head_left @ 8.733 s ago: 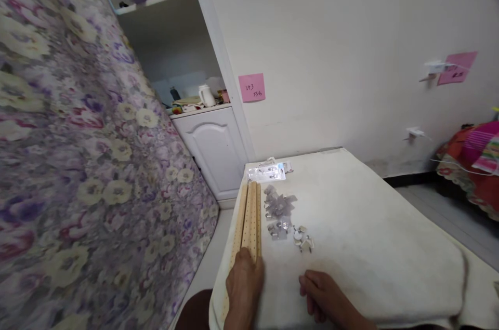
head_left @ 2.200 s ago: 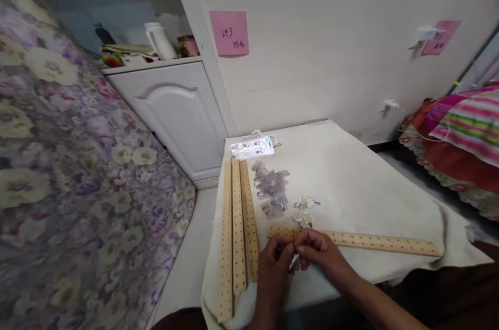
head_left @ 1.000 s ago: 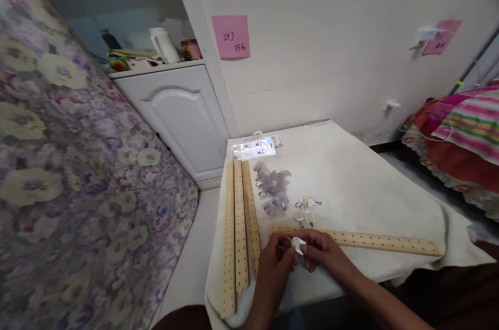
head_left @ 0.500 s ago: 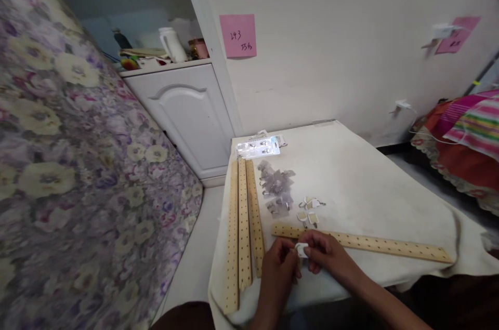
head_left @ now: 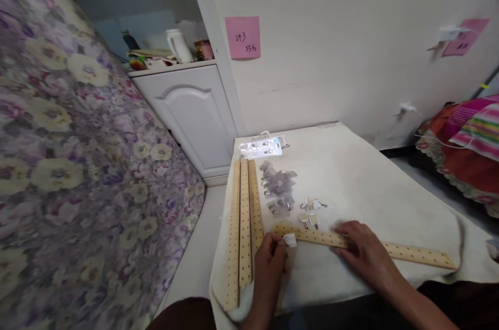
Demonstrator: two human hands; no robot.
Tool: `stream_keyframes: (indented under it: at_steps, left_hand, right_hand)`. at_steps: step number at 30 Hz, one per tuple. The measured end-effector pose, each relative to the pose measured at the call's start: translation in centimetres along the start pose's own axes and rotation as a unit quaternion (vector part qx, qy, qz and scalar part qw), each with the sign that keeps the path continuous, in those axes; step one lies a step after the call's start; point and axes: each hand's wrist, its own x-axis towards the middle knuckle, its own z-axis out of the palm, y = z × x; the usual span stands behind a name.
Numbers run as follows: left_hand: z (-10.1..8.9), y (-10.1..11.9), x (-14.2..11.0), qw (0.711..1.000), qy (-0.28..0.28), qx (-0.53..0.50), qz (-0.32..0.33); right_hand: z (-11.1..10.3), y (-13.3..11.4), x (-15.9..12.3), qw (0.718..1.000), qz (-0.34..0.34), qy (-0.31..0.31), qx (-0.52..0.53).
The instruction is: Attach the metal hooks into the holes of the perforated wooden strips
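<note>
Pinched in the fingers of my left hand (head_left: pixel 270 257) is a small white adhesive hook (head_left: pixel 290 240), just above the left end of a perforated wooden strip (head_left: pixel 419 254). That strip lies across the front of the table. My right hand (head_left: pixel 362 252) reaches over its middle, thumb on the near edge and fingers on the far edge. Beyond the strip lie several white hooks (head_left: pixel 314 220), some with the yellowish backing up. A heap of clear adhesive hooks (head_left: pixel 278 182) spreads behind them.
Three more perforated wooden strips (head_left: pixel 244 215) lie lengthwise along the table's left side. Clear hook packaging (head_left: pixel 260 148) rests at the back left. A floral curtain (head_left: pixel 97 163) hangs at the left, and a white cabinet (head_left: pixel 191 117) and wall stand behind the cloth-covered table (head_left: pixel 351 174).
My right hand has left the white hook and moved right onto the wooden strip. My left hand has moved slightly left, keeping the hook.
</note>
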Motion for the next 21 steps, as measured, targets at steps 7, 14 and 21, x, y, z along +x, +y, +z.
stream_keyframes:
  at_steps: [7,14,21]
  left_hand:
    - [-1.0,1.3,0.2,0.997,0.061,-0.052,0.011]
    - [-2.3,2.3,0.4,0.99,0.115,-0.079,-0.005]
    - [-2.5,2.3,0.5,0.988,0.112,-0.104,-0.029]
  right_hand:
    - [-1.2,2.9,-0.7,0.997,0.02,-0.04,-0.065]
    - [-1.0,2.3,-0.9,0.997,0.019,-0.071,-0.033]
    - [-0.8,2.6,-1.1,0.995,0.029,-0.093,-0.019]
